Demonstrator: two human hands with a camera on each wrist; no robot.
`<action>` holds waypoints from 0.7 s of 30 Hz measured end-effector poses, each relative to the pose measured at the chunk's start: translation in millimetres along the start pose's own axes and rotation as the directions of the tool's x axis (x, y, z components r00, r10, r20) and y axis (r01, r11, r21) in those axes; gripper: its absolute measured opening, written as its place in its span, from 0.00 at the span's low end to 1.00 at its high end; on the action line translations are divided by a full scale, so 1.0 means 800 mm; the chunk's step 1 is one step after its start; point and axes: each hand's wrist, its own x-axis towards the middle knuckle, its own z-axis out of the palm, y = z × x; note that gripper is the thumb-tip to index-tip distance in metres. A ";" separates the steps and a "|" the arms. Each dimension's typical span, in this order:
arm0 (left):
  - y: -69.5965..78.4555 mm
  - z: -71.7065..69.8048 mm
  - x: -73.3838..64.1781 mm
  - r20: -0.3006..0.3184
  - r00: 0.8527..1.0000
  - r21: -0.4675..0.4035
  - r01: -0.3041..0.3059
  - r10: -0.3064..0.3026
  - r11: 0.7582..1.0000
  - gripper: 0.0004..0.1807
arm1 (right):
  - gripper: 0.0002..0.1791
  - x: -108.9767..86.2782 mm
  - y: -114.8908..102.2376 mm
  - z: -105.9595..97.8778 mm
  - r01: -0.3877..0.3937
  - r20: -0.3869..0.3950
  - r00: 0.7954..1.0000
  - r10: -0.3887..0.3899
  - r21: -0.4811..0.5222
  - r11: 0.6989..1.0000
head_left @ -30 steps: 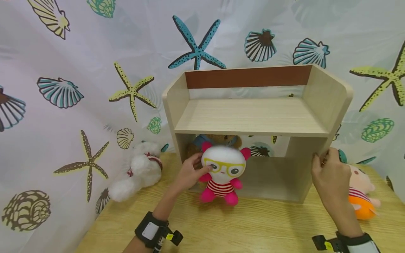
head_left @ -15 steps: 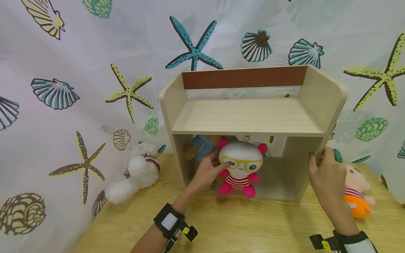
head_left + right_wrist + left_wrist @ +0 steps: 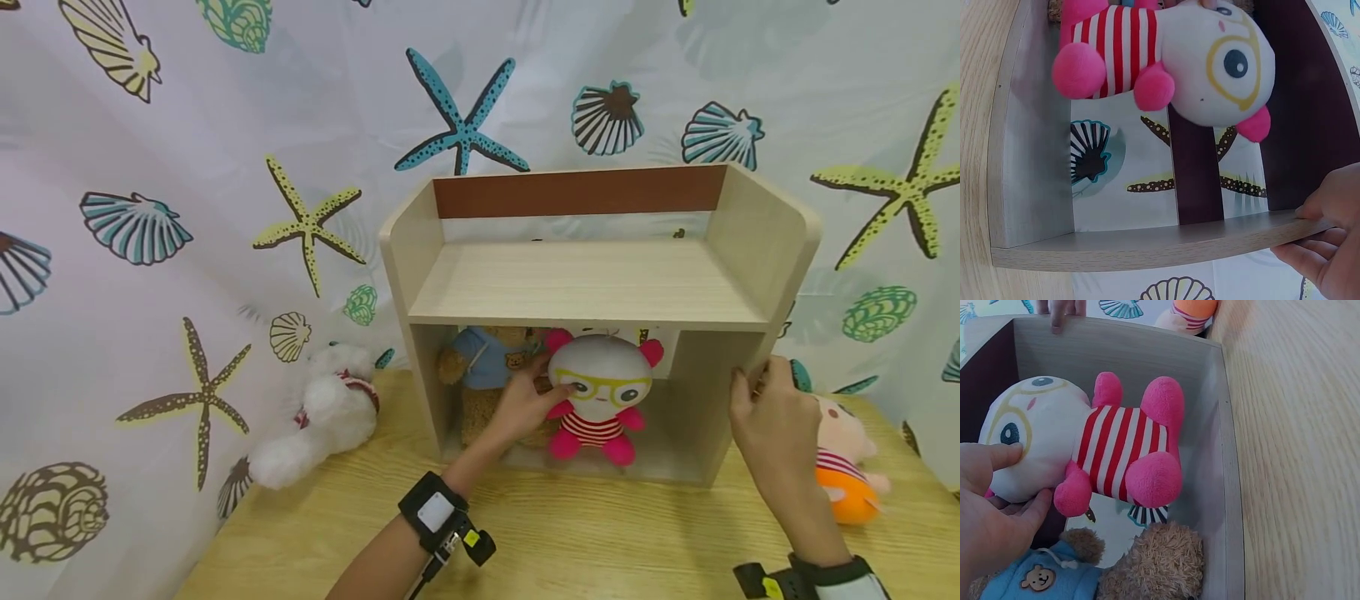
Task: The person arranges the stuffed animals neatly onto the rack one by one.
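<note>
In the head view, my left hand (image 3: 527, 402) grips a panda plush (image 3: 597, 392) by the side of its head. The plush has yellow glasses, pink ears and limbs and a red-striped body. It is at the lower compartment of a pale wooden shelf (image 3: 592, 279). Left of it, inside that compartment, a brown teddy bear (image 3: 480, 408) in a blue hoodie is partly covered by my left hand. My right hand (image 3: 780, 442) holds the shelf's right side panel; in the right wrist view, thumb and fingers pinch the panel's edge (image 3: 1166, 250).
A white fluffy plush (image 3: 322, 417) lies on the wooden table (image 3: 300, 533) left of the shelf. Right of the shelf, partly behind my right hand, is a plush in orange (image 3: 847, 492). A curtain (image 3: 225, 100) printed with shells and starfish hangs behind.
My left hand has carried the panda plush to the right and inward at the lower compartment, uncovering more of the teddy bear. My right hand stays on the side panel.
</note>
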 end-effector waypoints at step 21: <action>-0.002 0.037 0.040 -0.013 1.000 -0.096 0.013 -0.014 0.995 0.29 | 0.16 0.003 0.001 0.002 0.011 -0.017 1.000 -0.011 -0.002 1.000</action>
